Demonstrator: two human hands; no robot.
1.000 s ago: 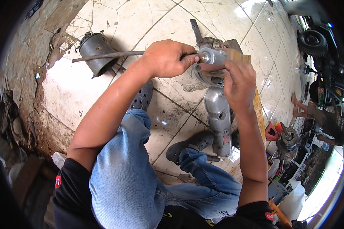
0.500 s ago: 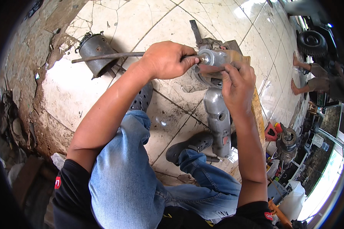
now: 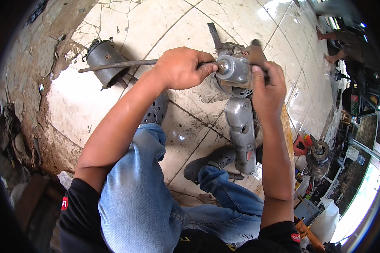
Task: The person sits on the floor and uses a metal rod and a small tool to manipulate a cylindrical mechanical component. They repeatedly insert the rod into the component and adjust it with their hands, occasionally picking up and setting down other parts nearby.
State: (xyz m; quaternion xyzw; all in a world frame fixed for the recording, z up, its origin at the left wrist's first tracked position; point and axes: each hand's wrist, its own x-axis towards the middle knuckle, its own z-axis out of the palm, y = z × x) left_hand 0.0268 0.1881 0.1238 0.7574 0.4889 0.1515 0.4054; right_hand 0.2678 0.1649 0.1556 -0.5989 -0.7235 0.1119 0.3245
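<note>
My left hand [image 3: 183, 69] is wrapped round a long dark rod or hose [image 3: 118, 65], which runs out to the left. At its right end is a smooth silver cylindrical metal part [image 3: 236, 69] with a stepped end. My right hand [image 3: 269, 88] pinches a brown strip that looks like sandpaper [image 3: 255, 55], bent over the right side of the silver part. Some of its fingers are hidden behind the strip. Beneath, partly covered, lies a dark metal assembly with a flat arm [image 3: 215, 36]. A long grey metal casing [image 3: 241, 126] lies nearer me on the floor.
A dark, open-ended metal cylinder [image 3: 108, 63] stands to the left on cracked tiles [image 3: 173, 38]. My shoes [image 3: 209, 162] flank the work area. At right are a greasy gear part [image 3: 318, 156], a red object [image 3: 299, 145], cluttered tools and another person's bare legs [image 3: 335, 38].
My right hand has shifted slightly right, and the brown strip has swung from the near side of the silver part up over its far side. My left hand keeps its hold. The other person's legs have moved.
</note>
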